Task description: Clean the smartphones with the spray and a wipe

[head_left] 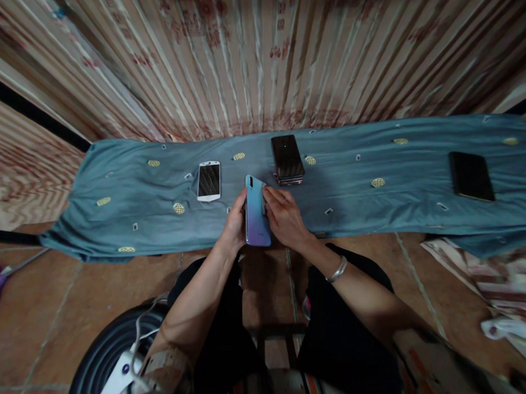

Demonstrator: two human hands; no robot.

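Note:
A smartphone with a glossy blue-to-purple back stands tilted over the front edge of the cloth-covered bench, its camera strip at the top left. Along its left side, my left hand is closed around it. My right hand has its fingers bent and pressed together against the right edge. A small pale sliver shows between those fingers and the phone, too hidden to name. Just behind the right hand lies a stack of dark phones. To the left, a white phone rests with its dark screen up.
A black tablet-like slab lies on the right of the blue patterned cloth. Pleated curtains hang behind the bench. At lower left are a black ribbed round object and a white power strip with a cable.

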